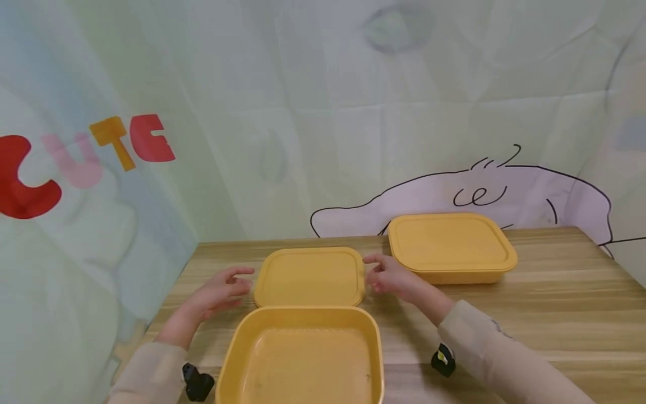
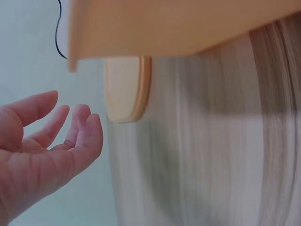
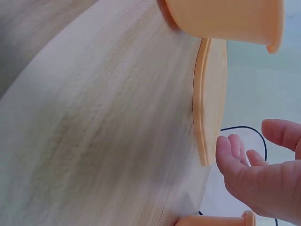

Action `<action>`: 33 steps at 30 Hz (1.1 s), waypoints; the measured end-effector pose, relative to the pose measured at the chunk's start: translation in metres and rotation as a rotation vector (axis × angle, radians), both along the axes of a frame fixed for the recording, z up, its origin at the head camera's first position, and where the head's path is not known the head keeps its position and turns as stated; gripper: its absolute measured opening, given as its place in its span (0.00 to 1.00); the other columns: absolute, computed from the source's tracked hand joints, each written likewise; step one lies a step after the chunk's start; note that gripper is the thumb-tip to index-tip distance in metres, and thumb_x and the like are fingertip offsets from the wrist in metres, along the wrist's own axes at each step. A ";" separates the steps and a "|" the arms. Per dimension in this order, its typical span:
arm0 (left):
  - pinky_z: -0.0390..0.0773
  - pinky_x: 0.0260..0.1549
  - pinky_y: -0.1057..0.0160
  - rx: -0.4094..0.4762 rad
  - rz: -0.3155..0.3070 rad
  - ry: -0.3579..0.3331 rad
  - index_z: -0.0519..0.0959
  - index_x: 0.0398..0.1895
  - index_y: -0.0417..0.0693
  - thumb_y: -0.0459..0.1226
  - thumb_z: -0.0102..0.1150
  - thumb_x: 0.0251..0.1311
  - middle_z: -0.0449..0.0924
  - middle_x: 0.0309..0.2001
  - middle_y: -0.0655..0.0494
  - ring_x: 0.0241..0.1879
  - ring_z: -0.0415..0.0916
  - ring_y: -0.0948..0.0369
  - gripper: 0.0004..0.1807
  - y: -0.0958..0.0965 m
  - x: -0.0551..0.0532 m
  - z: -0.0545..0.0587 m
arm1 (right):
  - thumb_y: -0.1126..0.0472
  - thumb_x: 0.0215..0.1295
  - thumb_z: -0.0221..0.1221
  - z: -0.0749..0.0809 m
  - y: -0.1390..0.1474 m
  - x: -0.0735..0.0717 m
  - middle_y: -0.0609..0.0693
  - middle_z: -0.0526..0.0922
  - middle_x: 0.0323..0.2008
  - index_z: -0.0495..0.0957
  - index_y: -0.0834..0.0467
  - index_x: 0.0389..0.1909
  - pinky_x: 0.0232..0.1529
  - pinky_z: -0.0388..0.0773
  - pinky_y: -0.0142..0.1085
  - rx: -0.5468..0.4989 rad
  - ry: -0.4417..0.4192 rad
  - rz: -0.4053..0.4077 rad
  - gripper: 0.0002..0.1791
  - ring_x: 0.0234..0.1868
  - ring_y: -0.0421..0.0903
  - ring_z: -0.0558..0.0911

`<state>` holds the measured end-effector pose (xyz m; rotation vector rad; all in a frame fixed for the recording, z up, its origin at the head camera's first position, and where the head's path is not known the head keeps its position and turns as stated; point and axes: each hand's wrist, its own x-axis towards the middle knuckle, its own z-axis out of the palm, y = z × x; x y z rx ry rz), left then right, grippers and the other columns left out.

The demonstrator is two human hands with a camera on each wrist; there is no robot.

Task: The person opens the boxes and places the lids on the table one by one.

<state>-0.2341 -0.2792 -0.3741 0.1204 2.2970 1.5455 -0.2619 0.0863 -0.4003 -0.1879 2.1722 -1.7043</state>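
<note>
Yellow lid: It lay flat on the wooden counter, just beyond the far rim of the uncovered container; whether the two touched could not be told.
Left grip: It held nothing, its fingers lightly bent and apart, just beside the lid's left edge, with a gap visible from the left wrist.
Right grip: It was likewise without a hold, fingers gently curved, close by the lid's right edge; contact there could not be judged.
Lid's thin edge: It sat low on the wood, leaving little for fingertips to get under, so a squeeze from the sides might have slipped off or made the lid skid.
Uneven pressure: Had one grip met the edge before the other, the lid could have swivelled or tilted on one side.
Uncovered container's rim: It rose right in front of the lid, so drawing the lid nearer while low risked bumping that wall and shoving the container.
Black left wrist device: It appeared near the container's left wall; an inward swing of that forearm might have knocked it.
Covered container: It stood upright at the back right, its lid on, near the right forearm, where a wide outward move could have nudged it.
</note>
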 end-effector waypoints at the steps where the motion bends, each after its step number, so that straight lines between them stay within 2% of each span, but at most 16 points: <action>1: 0.66 0.55 0.43 0.001 -0.003 0.000 0.54 0.66 0.30 0.37 0.52 0.66 0.59 0.58 0.29 0.57 0.63 0.41 0.31 0.001 0.001 0.002 | 0.75 0.59 0.49 0.001 0.001 0.002 0.56 0.71 0.32 0.58 0.72 0.62 0.28 0.72 0.31 -0.001 0.004 0.007 0.28 0.25 0.42 0.71; 5: 0.67 0.54 0.43 0.011 -0.023 0.012 0.54 0.66 0.30 0.38 0.52 0.66 0.60 0.57 0.31 0.57 0.64 0.40 0.32 0.007 0.006 0.010 | 0.75 0.59 0.48 0.003 0.004 0.007 0.54 0.71 0.31 0.58 0.72 0.62 0.29 0.72 0.31 -0.010 0.018 0.023 0.27 0.25 0.42 0.70; 12: 0.68 0.53 0.43 0.015 -0.067 0.060 0.57 0.63 0.29 0.36 0.52 0.65 0.67 0.51 0.36 0.51 0.69 0.46 0.28 0.019 0.017 0.019 | 0.73 0.60 0.50 0.008 0.013 0.016 0.53 0.71 0.31 0.58 0.73 0.62 0.33 0.73 0.35 -0.017 0.048 0.060 0.28 0.28 0.44 0.71; 19: 0.72 0.51 0.48 0.036 -0.089 0.046 0.61 0.61 0.32 0.36 0.53 0.65 0.67 0.46 0.42 0.47 0.68 0.48 0.26 0.039 0.029 0.028 | 0.71 0.59 0.51 0.012 0.023 0.027 0.55 0.72 0.34 0.57 0.73 0.62 0.36 0.74 0.35 -0.046 0.061 0.107 0.29 0.33 0.45 0.72; 25: 0.73 0.50 0.49 0.069 -0.163 0.032 0.64 0.59 0.36 0.37 0.54 0.64 0.67 0.46 0.44 0.47 0.68 0.50 0.24 0.061 0.044 0.036 | 0.71 0.58 0.52 0.015 0.034 0.039 0.57 0.72 0.36 0.56 0.74 0.63 0.36 0.73 0.34 -0.059 0.085 0.155 0.31 0.34 0.45 0.72; 33: 0.74 0.47 0.53 0.086 -0.230 0.054 0.67 0.58 0.38 0.38 0.54 0.64 0.69 0.46 0.46 0.48 0.68 0.52 0.22 0.082 0.058 0.040 | 0.71 0.61 0.52 0.016 0.055 0.049 0.58 0.72 0.37 0.55 0.74 0.63 0.36 0.74 0.34 -0.076 0.070 0.156 0.30 0.35 0.44 0.72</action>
